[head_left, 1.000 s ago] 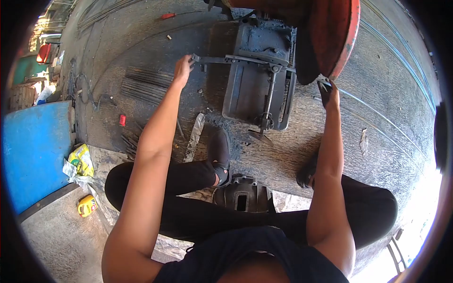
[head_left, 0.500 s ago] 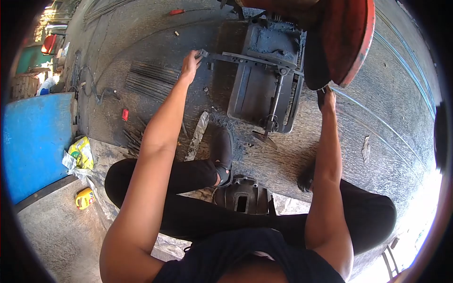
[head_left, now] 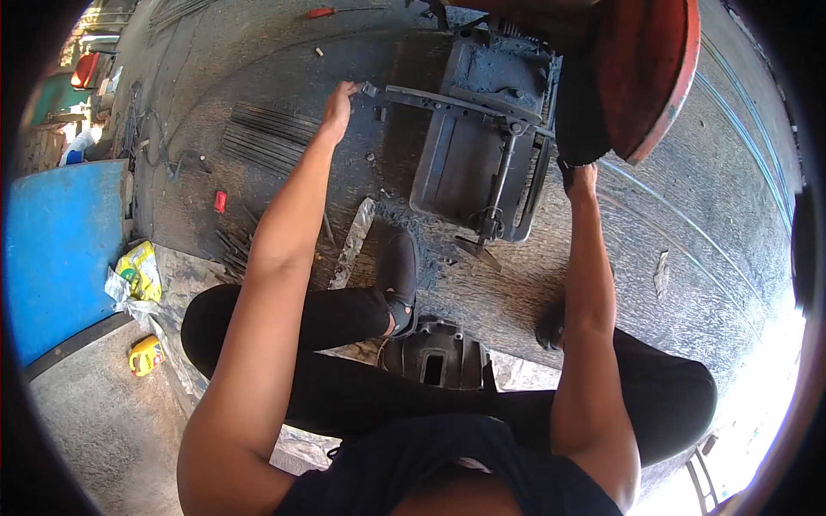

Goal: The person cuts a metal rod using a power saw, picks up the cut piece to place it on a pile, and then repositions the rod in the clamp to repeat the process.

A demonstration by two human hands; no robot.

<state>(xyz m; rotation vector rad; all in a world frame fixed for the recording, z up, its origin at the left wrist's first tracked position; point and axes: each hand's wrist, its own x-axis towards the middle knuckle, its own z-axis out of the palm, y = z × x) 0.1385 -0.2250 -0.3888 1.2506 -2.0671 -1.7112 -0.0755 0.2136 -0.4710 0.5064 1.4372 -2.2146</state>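
Observation:
A cut-off saw with a red blade guard and a dark metal base stands on the ground before me. At its left side, my left hand has its fingers closed at a small grey metal piece. That piece is by the outer end of a flat metal bar that runs across the base. My right hand is wrapped round a dark handle below the guard, its fingers partly hidden. A screw rod of the clamp lies along the base.
Cut dark bars lie in a bundle at left, near a small red object. A red-handled screwdriver lies farther off. Long rods stretch along the right. A dark metal housing sits between my legs, and a blue panel is at left.
The red guard has shifted slightly right and down. My left hand has edged up and left in view, still at the small metal piece. The whole view has shifted a little.

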